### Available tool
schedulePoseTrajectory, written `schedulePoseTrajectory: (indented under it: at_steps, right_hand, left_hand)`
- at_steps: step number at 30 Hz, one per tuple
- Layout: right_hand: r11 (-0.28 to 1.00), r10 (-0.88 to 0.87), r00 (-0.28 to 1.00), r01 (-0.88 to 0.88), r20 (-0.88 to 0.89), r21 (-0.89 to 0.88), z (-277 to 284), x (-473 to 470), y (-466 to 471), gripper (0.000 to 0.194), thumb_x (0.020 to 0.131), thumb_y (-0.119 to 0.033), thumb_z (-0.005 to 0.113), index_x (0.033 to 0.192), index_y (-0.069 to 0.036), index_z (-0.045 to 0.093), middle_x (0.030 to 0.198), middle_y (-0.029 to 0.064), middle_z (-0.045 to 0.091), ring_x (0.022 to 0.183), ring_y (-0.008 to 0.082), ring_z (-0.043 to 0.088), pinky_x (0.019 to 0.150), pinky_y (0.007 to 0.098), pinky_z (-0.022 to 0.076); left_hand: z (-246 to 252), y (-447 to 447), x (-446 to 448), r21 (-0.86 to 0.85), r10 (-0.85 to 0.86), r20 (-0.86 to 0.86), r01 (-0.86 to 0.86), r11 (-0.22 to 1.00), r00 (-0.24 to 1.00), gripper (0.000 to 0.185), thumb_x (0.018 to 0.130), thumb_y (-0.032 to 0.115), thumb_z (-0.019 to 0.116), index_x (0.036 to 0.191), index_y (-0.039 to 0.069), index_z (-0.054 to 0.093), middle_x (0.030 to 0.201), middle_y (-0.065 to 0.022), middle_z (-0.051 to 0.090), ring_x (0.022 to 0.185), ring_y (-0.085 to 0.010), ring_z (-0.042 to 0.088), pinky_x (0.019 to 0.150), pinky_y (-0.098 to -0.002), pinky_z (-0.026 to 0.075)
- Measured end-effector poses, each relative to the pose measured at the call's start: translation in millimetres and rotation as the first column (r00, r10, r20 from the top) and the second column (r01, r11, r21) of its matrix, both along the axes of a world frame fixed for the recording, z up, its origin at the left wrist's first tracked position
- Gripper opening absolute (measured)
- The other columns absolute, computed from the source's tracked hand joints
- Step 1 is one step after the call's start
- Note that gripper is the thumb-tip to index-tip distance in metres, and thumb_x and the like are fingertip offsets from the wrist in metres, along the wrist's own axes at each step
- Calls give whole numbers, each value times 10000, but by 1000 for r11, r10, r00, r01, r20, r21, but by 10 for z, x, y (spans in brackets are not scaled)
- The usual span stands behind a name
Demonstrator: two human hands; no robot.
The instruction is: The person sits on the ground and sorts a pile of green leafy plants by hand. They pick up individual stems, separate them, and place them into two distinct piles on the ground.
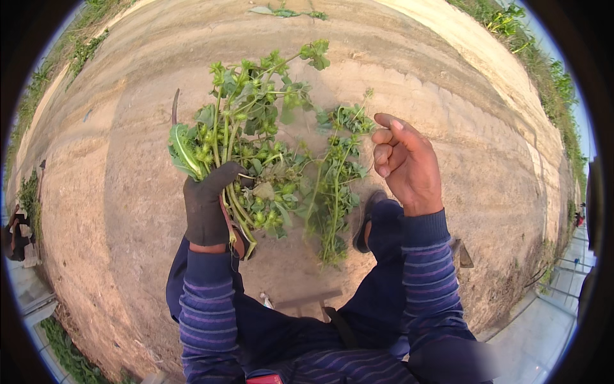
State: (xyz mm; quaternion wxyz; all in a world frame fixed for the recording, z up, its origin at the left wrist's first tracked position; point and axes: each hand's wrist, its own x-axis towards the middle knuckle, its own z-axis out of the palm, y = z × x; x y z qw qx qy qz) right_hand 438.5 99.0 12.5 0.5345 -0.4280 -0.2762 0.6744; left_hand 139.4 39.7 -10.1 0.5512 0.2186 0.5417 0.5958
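My left hand [211, 201], in a dark glove, grips the lower stems of a bunch of leafy green plants [259, 120]. Spiky green heads sit among the lobed leaves, and the cut stem ends poke out below the glove. A pale-ribbed leaf [184, 151] stands at the bunch's left edge. My right hand [407, 158] is bare, raised to the right of the bunch with fingers curled and thumb near the index finger; I make out nothing held in it. Between the hands, more stems of greenery [336, 192] lie on the soil in front of my feet.
My shoe [369, 221] rests on bare tan soil [144, 216]. A metal blade-like piece [465, 254] lies right of my knee. Loose leaves [283, 12] lie far ahead. Greenhouse-like panels [551, 317] stand at the lower right, and a weedy strip [542, 62] runs along the upper right.
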Motion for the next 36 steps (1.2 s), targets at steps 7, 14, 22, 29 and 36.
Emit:
schedulePoseTrajectory:
  at_steps: [7, 14, 22, 29, 36]
  right_hand:
    - [999, -41, 999, 41, 0, 22, -15, 56, 13, 453, 965, -215, 626, 1269, 110, 543, 833, 87, 704, 599, 128, 621, 473, 248, 449]
    - [999, -32, 999, 32, -21, 10, -23, 72, 10, 437, 964, -214, 626, 1251, 107, 551, 831, 85, 706, 586, 129, 622, 471, 248, 453]
    - [999, -52, 998, 52, -33, 1, -30, 91, 7, 386, 966, -213, 639, 1202, 88, 592, 821, 81, 707, 585, 128, 630, 462, 244, 450]
    - [999, -35, 999, 35, -24, 4, -43, 133, 6, 337, 993, -235, 603, 1149, 63, 630, 855, 96, 710, 612, 144, 626, 475, 262, 443]
    - [998, -55, 998, 55, -27, -13, -18, 150, -3, 343, 975, -230, 634, 1143, 70, 633, 824, 81, 707, 597, 128, 633, 461, 242, 452]
  left_hand:
    - [16, -19, 37, 24, 9, 2, -9, 1000, 1000, 445, 797, 100, 738, 1192, -56, 606, 1003, -142, 694, 830, -236, 702, 736, -342, 600]
    - [34, -14, 55, 3, -2, -115, 2, 1000, 993, 428, 839, 215, 704, 1161, -48, 607, 934, -122, 694, 804, -198, 692, 693, -316, 592]
    - [-41, -4, 36, 28, 24, -70, -22, 999, 997, 409, 842, 171, 716, 1165, -52, 602, 920, -127, 696, 769, -204, 700, 671, -316, 600]
    - [-41, 5, 6, 5, 53, 8, -53, 999, 999, 444, 782, 85, 745, 1179, -48, 596, 964, -143, 686, 801, -250, 708, 700, -350, 608]
    - [-40, 15, 17, 2, 46, -76, -46, 999, 996, 354, 862, 183, 696, 1110, -61, 630, 903, -133, 706, 767, -218, 708, 701, -336, 600]
